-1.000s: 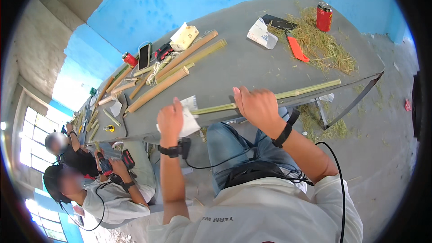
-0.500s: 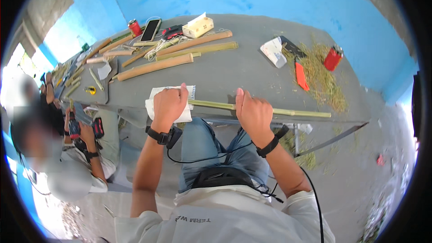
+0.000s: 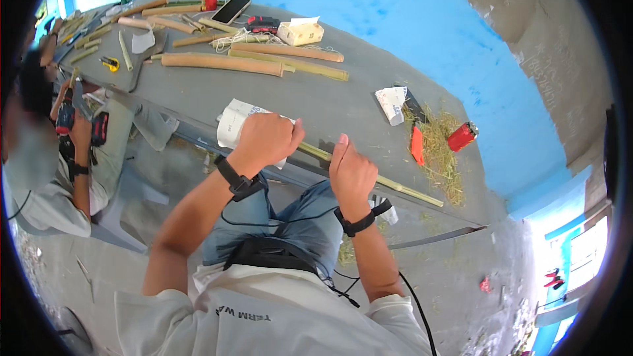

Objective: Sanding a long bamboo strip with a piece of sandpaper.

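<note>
A thin green bamboo stick [image 3: 409, 191] lies slantwise along the near edge of the grey table. My left hand [image 3: 267, 142] is closed around it through a white printed sheet [image 3: 234, 122] that looks like sandpaper; the fingers' undersides are hidden. Farther right, my right hand [image 3: 353, 171] grips the same stick with its thumb laid along the top. A short bare length of stick shows between the hands, and its right end sticks out past my right hand. The left end is hidden by the sheet and hand.
Several bamboo pieces [image 3: 224, 62] lie at the far left, near a phone [image 3: 231, 10] and tissue pack [image 3: 301, 31]. At right are another folded sheet [image 3: 392, 104], an orange tool [image 3: 417, 145], shavings [image 3: 438, 165] and a red can [image 3: 463, 136]. A co-worker holds a cordless drill [image 3: 66, 118] at left.
My left hand and the sheet have slid along the stick, closer to my right hand. The whole view has turned, so the table edge and stick now slope down to the right.
</note>
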Action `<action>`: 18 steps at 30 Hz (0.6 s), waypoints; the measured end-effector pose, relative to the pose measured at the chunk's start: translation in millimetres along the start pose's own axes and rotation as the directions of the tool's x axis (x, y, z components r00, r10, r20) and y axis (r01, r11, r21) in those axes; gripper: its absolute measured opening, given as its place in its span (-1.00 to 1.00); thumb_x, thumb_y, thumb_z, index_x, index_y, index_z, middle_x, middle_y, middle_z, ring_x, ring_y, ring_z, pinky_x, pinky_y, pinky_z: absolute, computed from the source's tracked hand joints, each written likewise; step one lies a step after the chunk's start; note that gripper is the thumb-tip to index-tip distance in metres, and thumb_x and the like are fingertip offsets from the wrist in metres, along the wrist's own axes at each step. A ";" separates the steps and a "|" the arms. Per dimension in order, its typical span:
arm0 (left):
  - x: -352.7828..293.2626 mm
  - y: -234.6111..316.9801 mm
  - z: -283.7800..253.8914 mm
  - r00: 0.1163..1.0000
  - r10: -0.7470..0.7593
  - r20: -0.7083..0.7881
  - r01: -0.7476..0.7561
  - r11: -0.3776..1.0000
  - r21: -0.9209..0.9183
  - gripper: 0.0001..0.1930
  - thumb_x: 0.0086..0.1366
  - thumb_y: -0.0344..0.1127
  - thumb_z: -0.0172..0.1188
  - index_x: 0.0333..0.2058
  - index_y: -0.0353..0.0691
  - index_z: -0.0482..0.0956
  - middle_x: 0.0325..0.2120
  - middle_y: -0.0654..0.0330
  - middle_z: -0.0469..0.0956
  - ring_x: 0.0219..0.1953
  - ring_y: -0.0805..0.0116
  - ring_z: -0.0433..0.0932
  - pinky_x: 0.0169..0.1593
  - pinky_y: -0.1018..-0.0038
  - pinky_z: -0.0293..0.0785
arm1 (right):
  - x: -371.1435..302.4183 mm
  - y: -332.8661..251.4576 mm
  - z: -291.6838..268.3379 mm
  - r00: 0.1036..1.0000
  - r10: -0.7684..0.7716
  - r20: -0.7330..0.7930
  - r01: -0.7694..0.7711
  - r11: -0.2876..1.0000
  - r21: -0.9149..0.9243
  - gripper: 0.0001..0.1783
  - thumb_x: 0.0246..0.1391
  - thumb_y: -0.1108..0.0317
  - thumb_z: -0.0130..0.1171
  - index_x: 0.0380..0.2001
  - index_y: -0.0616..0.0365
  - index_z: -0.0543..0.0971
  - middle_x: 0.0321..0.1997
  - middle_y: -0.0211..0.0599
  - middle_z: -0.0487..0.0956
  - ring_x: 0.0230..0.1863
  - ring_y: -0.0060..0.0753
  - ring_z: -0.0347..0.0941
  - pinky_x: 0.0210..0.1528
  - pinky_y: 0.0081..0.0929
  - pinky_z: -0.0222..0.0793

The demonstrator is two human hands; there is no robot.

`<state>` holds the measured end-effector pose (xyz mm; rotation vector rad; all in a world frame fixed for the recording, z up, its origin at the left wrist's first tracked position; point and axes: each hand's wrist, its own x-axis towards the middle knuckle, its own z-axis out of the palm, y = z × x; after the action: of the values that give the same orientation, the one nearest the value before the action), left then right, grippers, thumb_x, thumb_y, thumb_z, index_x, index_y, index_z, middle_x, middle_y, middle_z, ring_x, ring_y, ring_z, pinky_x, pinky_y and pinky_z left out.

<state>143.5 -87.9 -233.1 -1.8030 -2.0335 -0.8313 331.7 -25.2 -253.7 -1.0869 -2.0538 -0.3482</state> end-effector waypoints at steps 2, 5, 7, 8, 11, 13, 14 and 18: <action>2.2 -3.1 -3.8 0.991 0.001 0.137 0.006 0.999 -0.047 -0.41 0.44 -0.09 0.01 -0.77 -0.26 0.55 -0.75 -0.07 0.49 -0.64 -0.12 0.52 -0.44 0.10 0.48 | 0.5 -0.5 -0.9 1.000 -0.017 0.021 0.017 1.000 0.015 -0.53 0.39 0.16 0.00 -0.62 0.06 0.55 -0.79 -0.15 0.46 -0.76 -0.03 0.44 -0.66 -0.16 0.35; 7.1 -13.8 -8.2 0.991 0.084 0.109 -0.074 0.993 -0.091 -0.41 0.45 -0.08 0.01 -0.75 -0.25 0.55 -0.75 -0.06 0.48 -0.64 -0.13 0.51 -0.45 0.09 0.47 | 1.7 -1.4 -2.0 1.000 -0.020 0.010 0.019 1.000 0.022 -0.53 0.40 0.16 0.00 -0.62 0.07 0.55 -0.78 -0.14 0.47 -0.76 -0.02 0.44 -0.66 -0.16 0.35; 9.5 -22.0 -9.0 0.982 0.105 0.158 -0.086 0.989 -0.123 -0.42 0.45 -0.07 0.01 -0.73 -0.25 0.55 -0.74 -0.06 0.48 -0.63 -0.14 0.50 -0.44 0.07 0.46 | 1.5 -1.3 -2.0 0.999 -0.040 0.024 0.040 0.999 0.020 -0.53 0.40 0.16 0.00 -0.62 0.07 0.55 -0.78 -0.13 0.47 -0.75 -0.02 0.45 -0.66 -0.16 0.36; 10.6 -26.8 -9.7 0.977 0.156 0.149 -0.132 0.978 -0.160 -0.44 0.46 -0.06 0.02 -0.71 -0.25 0.56 -0.74 -0.06 0.48 -0.62 -0.15 0.50 -0.43 0.05 0.45 | 1.3 -1.1 -2.0 0.999 -0.033 0.018 0.032 0.999 0.020 -0.53 0.40 0.16 -0.01 -0.62 0.07 0.54 -0.78 -0.13 0.47 -0.75 -0.01 0.45 -0.66 -0.16 0.36; 11.4 -41.8 -13.2 0.972 0.208 0.111 -0.168 0.941 -0.294 -0.45 0.46 -0.06 0.02 -0.68 -0.26 0.55 -0.71 -0.07 0.48 -0.59 -0.17 0.50 -0.42 0.03 0.42 | 0.0 -0.2 -1.8 1.000 -0.022 0.013 0.021 0.999 0.038 -0.52 0.41 0.15 -0.02 -0.63 0.07 0.54 -0.78 -0.14 0.47 -0.76 -0.01 0.44 -0.67 -0.16 0.35; 9.8 -55.3 -18.3 0.978 0.150 0.143 -0.119 0.971 -0.208 -0.45 0.47 -0.07 0.02 -0.67 -0.28 0.54 -0.70 -0.09 0.49 -0.58 -0.18 0.49 -0.41 0.02 0.41 | -1.4 0.5 -1.8 0.999 -0.006 0.035 0.005 0.999 0.053 -0.51 0.41 0.15 -0.03 -0.63 0.06 0.54 -0.78 -0.14 0.46 -0.76 -0.01 0.43 -0.67 -0.16 0.35; 8.6 -62.6 -21.1 0.980 0.141 0.138 -0.115 0.976 -0.184 -0.45 0.47 -0.07 0.01 -0.67 -0.29 0.53 -0.69 -0.10 0.49 -0.57 -0.20 0.49 -0.41 0.01 0.40 | -2.1 0.8 -1.6 0.999 -0.007 0.034 0.006 0.999 0.045 -0.51 0.42 0.15 -0.04 -0.63 0.06 0.54 -0.78 -0.15 0.46 -0.76 -0.01 0.43 -0.67 -0.16 0.34; 6.3 -87.9 -28.3 0.988 0.124 0.091 -0.113 0.987 -0.116 -0.43 0.49 -0.06 0.00 -0.68 -0.32 0.50 -0.68 -0.13 0.47 -0.56 -0.24 0.47 -0.39 -0.02 0.38 | -2.0 1.0 -0.8 1.000 0.018 0.009 -0.019 0.999 0.046 -0.50 0.42 0.14 -0.05 -0.63 0.05 0.54 -0.79 -0.16 0.44 -0.77 -0.02 0.42 -0.67 -0.16 0.33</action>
<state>52.5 -103.7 -226.6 -2.0407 -1.9499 -0.8515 333.6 -26.1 -254.7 -1.0805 -2.0478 -0.2863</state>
